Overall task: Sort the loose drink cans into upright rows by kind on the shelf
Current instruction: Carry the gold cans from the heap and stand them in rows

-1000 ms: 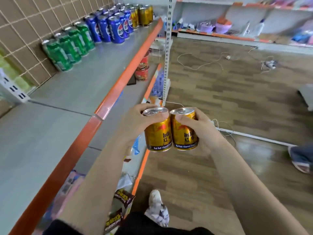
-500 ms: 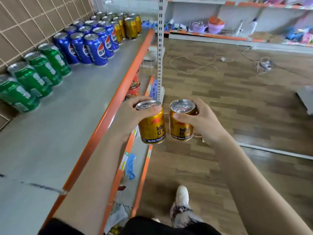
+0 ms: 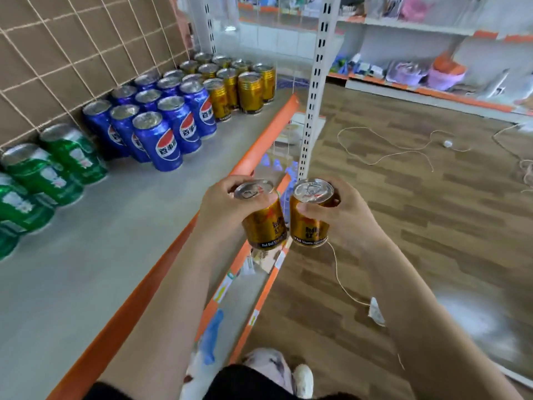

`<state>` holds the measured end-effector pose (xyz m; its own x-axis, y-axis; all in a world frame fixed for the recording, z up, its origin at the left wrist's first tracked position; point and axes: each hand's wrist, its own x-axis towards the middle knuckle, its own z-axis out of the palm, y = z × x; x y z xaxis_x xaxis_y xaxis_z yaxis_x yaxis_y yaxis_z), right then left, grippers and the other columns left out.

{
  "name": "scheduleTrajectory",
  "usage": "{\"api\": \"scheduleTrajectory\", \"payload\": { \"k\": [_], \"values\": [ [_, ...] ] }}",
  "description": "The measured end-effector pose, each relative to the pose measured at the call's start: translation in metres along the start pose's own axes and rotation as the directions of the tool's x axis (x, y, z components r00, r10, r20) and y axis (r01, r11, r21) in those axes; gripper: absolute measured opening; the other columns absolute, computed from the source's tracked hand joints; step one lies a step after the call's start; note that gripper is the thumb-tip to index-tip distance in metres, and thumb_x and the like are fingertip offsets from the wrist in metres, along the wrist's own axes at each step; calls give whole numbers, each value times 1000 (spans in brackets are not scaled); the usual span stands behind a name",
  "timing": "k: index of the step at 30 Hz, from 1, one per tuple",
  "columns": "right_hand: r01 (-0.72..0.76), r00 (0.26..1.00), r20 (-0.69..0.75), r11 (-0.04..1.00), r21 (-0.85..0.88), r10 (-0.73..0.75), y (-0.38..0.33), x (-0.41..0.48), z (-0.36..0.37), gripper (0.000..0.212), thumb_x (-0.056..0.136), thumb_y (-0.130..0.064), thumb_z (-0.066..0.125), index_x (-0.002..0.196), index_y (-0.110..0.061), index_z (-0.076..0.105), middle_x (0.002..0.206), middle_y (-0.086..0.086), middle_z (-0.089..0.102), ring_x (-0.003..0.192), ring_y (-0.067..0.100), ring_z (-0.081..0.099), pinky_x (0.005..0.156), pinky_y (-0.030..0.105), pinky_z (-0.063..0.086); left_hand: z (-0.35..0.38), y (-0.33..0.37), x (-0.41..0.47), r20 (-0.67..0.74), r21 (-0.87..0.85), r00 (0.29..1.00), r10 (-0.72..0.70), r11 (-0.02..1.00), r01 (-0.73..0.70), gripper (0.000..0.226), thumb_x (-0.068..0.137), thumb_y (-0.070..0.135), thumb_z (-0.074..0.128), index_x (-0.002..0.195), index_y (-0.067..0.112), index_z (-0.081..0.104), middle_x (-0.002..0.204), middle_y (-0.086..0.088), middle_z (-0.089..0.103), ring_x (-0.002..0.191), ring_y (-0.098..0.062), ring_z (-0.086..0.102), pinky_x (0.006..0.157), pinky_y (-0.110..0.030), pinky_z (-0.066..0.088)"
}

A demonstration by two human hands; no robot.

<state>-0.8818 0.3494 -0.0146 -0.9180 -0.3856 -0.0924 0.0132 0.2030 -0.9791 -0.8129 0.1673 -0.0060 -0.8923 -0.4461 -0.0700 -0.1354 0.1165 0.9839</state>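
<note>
My left hand (image 3: 223, 210) grips a gold Red Bull can (image 3: 264, 219) upright, and my right hand (image 3: 346, 216) grips a second gold can (image 3: 310, 217) beside it. Both cans hang in the air just past the shelf's orange front edge (image 3: 261, 142). On the grey shelf (image 3: 115, 226) stand upright rows: green cans (image 3: 43, 174) at the left, blue Pepsi cans (image 3: 161, 122) in the middle, gold cans (image 3: 239, 82) at the far end.
A white perforated upright post (image 3: 313, 90) rises at the shelf's far corner. Lower shelves (image 3: 239, 284) with orange edges and price tags lie below my hands. Loose cords (image 3: 389, 145) trail over the wooden floor. Another stocked shelf (image 3: 432, 73) lines the far wall.
I have walked along the shelf toward its far end, so the gold and blue rows appear nearer. Both hands still hold their gold cans side by side.
</note>
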Motion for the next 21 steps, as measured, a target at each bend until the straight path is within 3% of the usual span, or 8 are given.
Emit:
{"api": "scheduleTrajectory", "payload": {
  "k": [2,5,9,11,14,17,21],
  "values": [
    [-4,1000,25,1000,24,3,-2,32,-5,46,66,-16,83,104,-25,60,98,-2,68,89,9,65,79,26,52,2,7,27,-41,66,999,-4,998,7,35,54,36,84,84,30,68,74,17,68,69,1,62,58,-21,53],
    [10,996,92,999,43,-14,-5,84,-8,52,57,-21,86,102,-27,61,98,-2,69,88,10,65,74,22,50,2,9,71,-117,105,993,11,994,1,35,65,27,84,95,24,68,88,9,67,67,8,59,46,-8,44],
    [37,992,118,999,8,-38,-11,154,-3,67,45,-39,85,107,-27,61,100,-2,69,96,16,65,87,38,53,-2,13,135,-193,188,979,70,982,-33,43,64,32,84,103,24,67,95,11,68,82,4,60,69,-15,44],
    [32,990,136,999,26,-35,-16,188,-1,66,45,-39,86,105,-28,62,102,1,69,98,19,65,89,41,52,-7,16,163,-227,205,971,76,978,-29,41,68,30,82,105,24,66,94,14,66,82,9,57,70,-11,43],
    [85,981,180,996,-33,-78,-28,230,0,53,52,-31,84,99,-28,59,98,-1,66,92,12,63,81,28,49,-12,22,200,-252,247,963,94,969,-30,42,67,30,82,105,26,64,91,20,62,82,9,56,68,-9,40],
    [113,977,186,992,-55,-101,-35,268,3,50,58,-23,87,99,-27,59,95,-4,66,92,12,62,84,30,50,-13,24,229,-282,291,956,86,957,0,46,64,36,82,104,27,63,91,20,62,88,2,57,71,-14,41],
    [137,955,271,989,-52,-118,-46,305,8,47,65,-17,85,103,-29,60,99,-7,66,94,7,62,81,23,50,-12,27,251,-254,367,961,110,930,-10,49,63,35,83,106,30,61,92,21,61,87,8,56,68,-2,41]
  ]
}}
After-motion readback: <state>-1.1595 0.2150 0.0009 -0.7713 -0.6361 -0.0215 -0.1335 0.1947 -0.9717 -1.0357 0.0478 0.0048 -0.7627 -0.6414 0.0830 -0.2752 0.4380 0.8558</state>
